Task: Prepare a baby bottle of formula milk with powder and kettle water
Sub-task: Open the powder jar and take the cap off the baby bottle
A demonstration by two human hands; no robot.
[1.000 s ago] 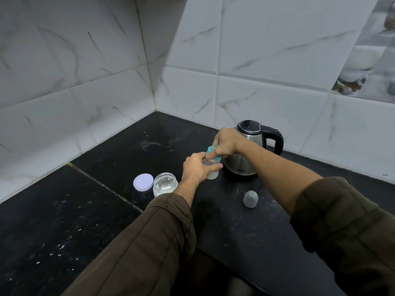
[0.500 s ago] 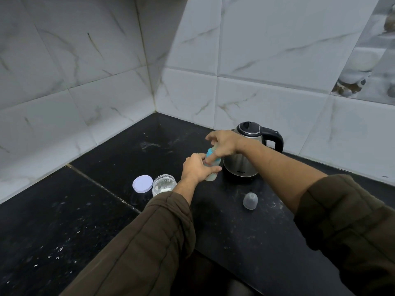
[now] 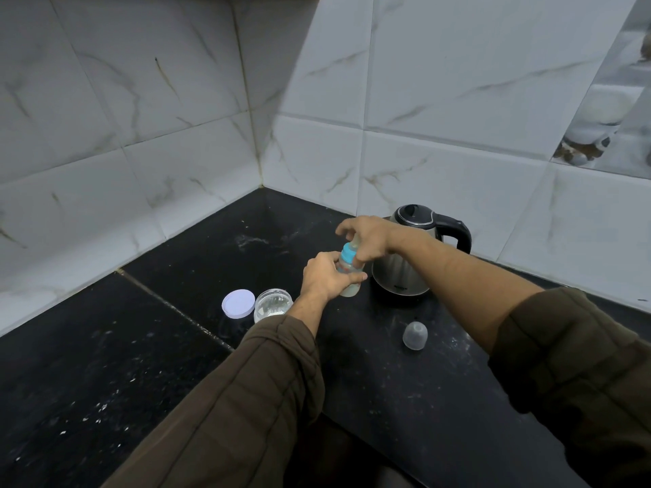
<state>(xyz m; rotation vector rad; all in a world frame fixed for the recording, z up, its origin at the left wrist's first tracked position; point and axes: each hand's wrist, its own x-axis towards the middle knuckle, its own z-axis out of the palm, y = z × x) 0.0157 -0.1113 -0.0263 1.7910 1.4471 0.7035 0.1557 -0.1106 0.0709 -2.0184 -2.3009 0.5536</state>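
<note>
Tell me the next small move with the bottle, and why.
Probably twist the blue ring snug: the left hand grips the bottle, the right hand pinches the ring on its neck, and the clear cap lies off on the counter.

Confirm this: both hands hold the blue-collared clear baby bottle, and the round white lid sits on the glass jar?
No: the head view shows the round white lid lying on the black counter beside the open glass jar. Otherwise right.

Left hand (image 3: 326,276); right hand (image 3: 370,237) (both curled)
</note>
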